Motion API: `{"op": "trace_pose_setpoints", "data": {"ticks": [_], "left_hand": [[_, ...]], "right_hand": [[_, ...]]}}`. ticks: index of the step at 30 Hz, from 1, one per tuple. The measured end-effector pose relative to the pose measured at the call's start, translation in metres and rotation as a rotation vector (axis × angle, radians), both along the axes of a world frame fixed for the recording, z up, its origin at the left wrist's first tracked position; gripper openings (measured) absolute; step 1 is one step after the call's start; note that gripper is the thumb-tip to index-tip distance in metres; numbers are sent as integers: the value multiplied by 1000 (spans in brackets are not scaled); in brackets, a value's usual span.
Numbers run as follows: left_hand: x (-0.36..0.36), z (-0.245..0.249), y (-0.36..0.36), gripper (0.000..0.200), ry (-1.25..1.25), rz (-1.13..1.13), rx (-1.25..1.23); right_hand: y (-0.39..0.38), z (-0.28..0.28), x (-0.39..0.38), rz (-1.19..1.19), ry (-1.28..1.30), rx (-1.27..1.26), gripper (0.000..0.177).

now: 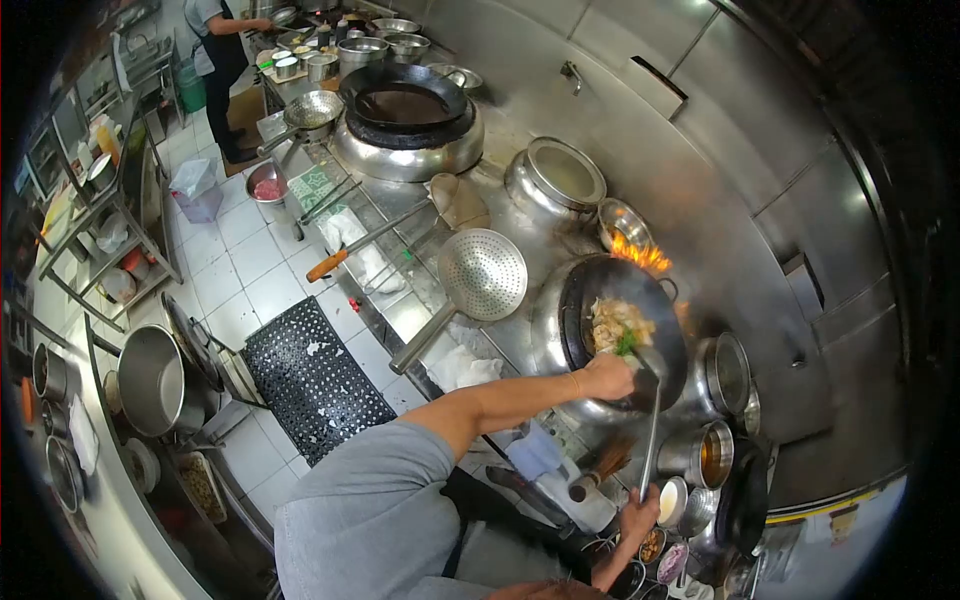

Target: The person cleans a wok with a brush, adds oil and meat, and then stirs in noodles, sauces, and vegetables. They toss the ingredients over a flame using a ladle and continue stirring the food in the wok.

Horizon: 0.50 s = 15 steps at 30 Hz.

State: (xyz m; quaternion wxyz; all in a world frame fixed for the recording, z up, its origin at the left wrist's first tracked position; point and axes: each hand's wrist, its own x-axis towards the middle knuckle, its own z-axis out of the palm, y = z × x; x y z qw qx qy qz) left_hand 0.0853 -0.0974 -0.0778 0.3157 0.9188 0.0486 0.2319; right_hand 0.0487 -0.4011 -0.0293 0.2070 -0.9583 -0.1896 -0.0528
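Found the dark wok (668,300) at about three o'clock of the head view, on its burner, with noodles and greens (615,322) heaped inside and flames (640,255) licking at its twelve o'clock rim. Saw the left hand (608,378) closed tight on the wok's six o'clock edge. Saw the right hand (640,515) curled around the far end of a long ladle (652,440), its bowl dipped into the wok near five o'clock. Judged the wok heavy, rigid, very hot and probably greasy, so best held at the near rim, away from the fire. Judged the ladle light and stiff, safest held far back on the handle. Noted a perforated skimmer (483,272) lying at nine o'clock of the wok.
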Motion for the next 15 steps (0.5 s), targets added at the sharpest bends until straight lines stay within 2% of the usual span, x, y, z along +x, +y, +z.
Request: {"op": "trace_pose_setpoints", "data": {"ticks": [1, 3, 4, 6, 9, 12, 15], "left_hand": [[-1, 0, 5, 30, 3, 7, -4], [-3, -1, 10, 30, 20, -41, -149], [-4, 0, 13, 30, 21, -37, -145], [-5, -1, 13, 30, -14, -64, -192], [-4, -2, 7, 29, -39, -26, -157], [0, -2, 5, 28, -21, -42, -90], [5, 1, 9, 30, 23, -80, -4]], "right_hand": [[-6, 6, 0, 7, 3, -4, 26], [-23, 23, -5, 88, -90, -79, 40], [-1, 62, -31, -86, 21, -249, 47], [-20, 53, -20, -5, -16, -234, 48], [-2, 53, -21, -23, 57, -276, 49], [2, 11, -2, 127, -26, -188, 49], [9, 34, -17, 67, 31, -183, 48]]}}
